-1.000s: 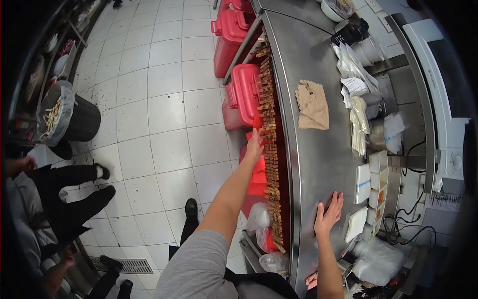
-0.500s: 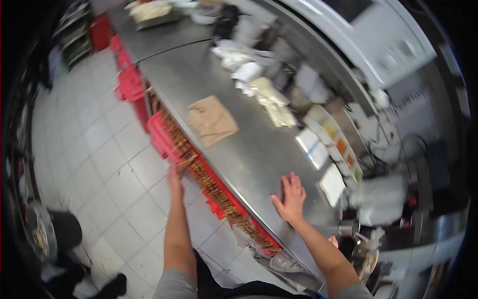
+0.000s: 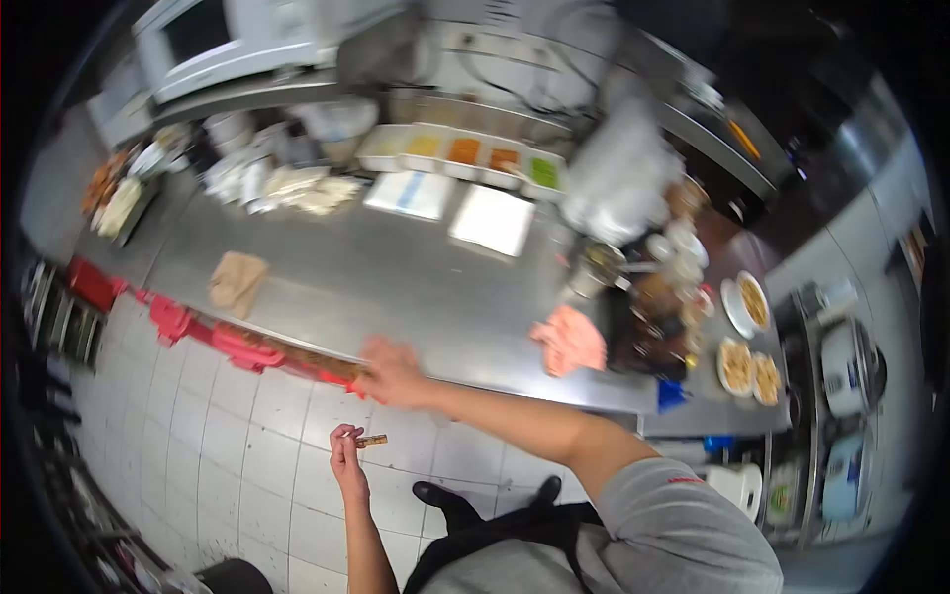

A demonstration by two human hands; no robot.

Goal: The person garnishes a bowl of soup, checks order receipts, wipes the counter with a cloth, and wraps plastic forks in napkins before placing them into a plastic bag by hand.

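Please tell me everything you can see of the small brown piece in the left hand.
The small brown piece is narrow and oblong, wood-like in look, with uneven darker patches. The left hand grips it at one end; the other end sticks out toward the picture's right, tilted slightly upward. It shows against the tiled floor, and nothing else visibly touches it. It is too small to make out any separate parts.

Got a tan cloth (image 3: 237,283) well left of a pink rag (image 3: 569,342), plus white tubs (image 3: 459,171) lined up along the back.
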